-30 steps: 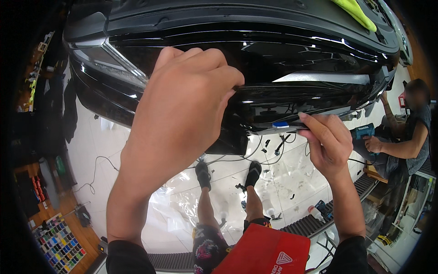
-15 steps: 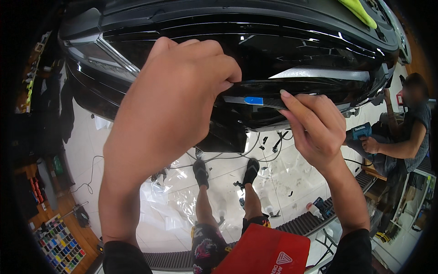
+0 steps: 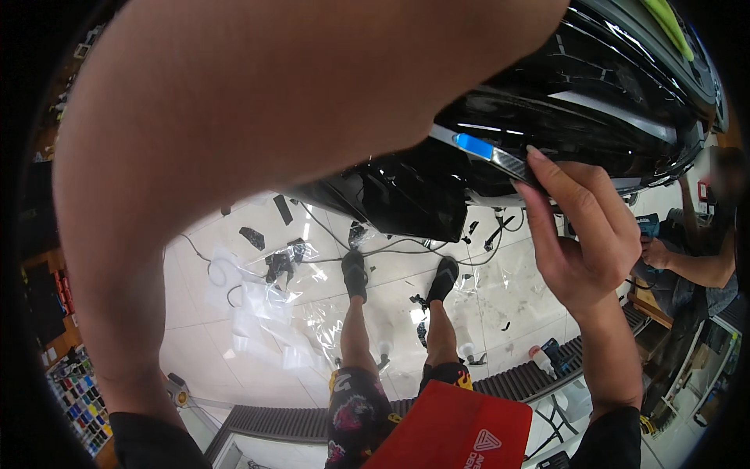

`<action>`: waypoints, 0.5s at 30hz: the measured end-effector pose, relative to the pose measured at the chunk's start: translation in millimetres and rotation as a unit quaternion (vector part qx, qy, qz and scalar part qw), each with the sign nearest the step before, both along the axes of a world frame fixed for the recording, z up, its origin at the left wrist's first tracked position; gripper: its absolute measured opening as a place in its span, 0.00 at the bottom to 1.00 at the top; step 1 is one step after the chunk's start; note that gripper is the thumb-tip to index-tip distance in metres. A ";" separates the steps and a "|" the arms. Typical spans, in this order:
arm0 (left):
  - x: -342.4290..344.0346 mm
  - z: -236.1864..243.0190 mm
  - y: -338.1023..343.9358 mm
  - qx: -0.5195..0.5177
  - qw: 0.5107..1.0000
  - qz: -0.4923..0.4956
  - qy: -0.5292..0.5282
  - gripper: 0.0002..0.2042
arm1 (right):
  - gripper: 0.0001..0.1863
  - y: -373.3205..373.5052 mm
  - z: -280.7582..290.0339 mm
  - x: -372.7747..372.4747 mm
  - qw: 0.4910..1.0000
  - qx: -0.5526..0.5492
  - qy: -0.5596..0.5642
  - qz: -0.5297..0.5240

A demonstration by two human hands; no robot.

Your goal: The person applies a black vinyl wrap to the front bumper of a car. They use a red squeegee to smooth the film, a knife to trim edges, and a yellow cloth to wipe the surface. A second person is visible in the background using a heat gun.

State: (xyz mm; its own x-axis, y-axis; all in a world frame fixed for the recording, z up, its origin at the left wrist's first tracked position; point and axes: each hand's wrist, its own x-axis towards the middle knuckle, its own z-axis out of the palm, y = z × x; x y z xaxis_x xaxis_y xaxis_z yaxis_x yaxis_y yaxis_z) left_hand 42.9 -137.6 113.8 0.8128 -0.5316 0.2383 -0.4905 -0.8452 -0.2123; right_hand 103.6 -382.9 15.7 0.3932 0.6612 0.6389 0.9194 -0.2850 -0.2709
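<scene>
My right hand (image 3: 591, 223) has its thumb and fingers pinched on the end of a slim strip-like piece (image 3: 512, 162), silver and dark with a woven texture. A bright blue section (image 3: 474, 146) shows near its middle; its exact kind is unclear. The strip lies along the lower edge of a glossy black car bumper (image 3: 539, 125). My left arm (image 3: 258, 109) sweeps across the upper left, very near the camera, and hides much of the car. My left hand (image 3: 500, 39) reaches over the bumper at the top, its fingers out of sight.
A yellow-green cloth (image 3: 670, 27) lies on the car at the top right. Another person (image 3: 703, 250) sits at the right, holding a teal power tool (image 3: 648, 225). Cables, black scraps and clear film (image 3: 269, 313) cover parts of the floor. A red pouch (image 3: 453, 430) hangs at my waist.
My left hand has moved up and right from the bumper's middle, its forearm now covering the upper left. My right hand still pinches the strip, which now slants downward to the right.
</scene>
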 end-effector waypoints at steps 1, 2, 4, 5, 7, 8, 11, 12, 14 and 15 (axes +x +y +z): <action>-0.7 4.4 1.4 0.008 1.000 0.004 0.005 0.05 | 0.20 2.6 -0.1 -0.5 1.000 0.001 0.000 0.001; -4.3 6.1 2.9 0.003 1.000 0.016 0.005 0.06 | 0.20 3.8 2.5 -2.6 1.000 -0.009 -0.002 -0.001; -4.4 -9.3 5.6 -0.052 0.998 0.043 0.010 0.06 | 0.22 -3.1 -0.1 -5.4 0.999 -0.034 0.008 -0.008; -9.1 -12.8 7.0 -0.080 0.995 0.062 0.002 0.07 | 0.22 -5.3 3.5 -7.9 0.999 -0.041 0.010 -0.009; -11.5 -24.8 9.4 -0.131 0.987 0.089 -0.015 0.09 | 0.23 -9.5 1.9 -11.1 0.999 -0.036 0.008 -0.007; -14.8 -30.1 12.7 -0.169 0.981 0.091 -0.032 0.09 | 0.22 -9.0 3.8 -12.6 0.999 -0.038 0.011 0.001; -23.8 -45.6 15.2 -0.233 0.965 0.070 -0.098 0.10 | 0.22 -10.3 8.5 -15.4 0.999 -0.043 0.020 0.020; -27.3 -50.4 14.5 -0.236 0.964 0.063 -0.107 0.11 | 0.21 -11.5 9.7 -15.7 0.999 -0.043 0.020 0.022; -31.6 -57.9 11.6 -0.235 0.961 0.062 -0.129 0.13 | 0.22 -14.5 5.1 -15.4 0.998 -0.048 0.015 0.024; -34.0 -59.0 11.1 -0.237 0.960 0.066 -0.136 0.14 | 0.22 -14.0 6.0 -14.7 0.999 -0.045 0.011 0.024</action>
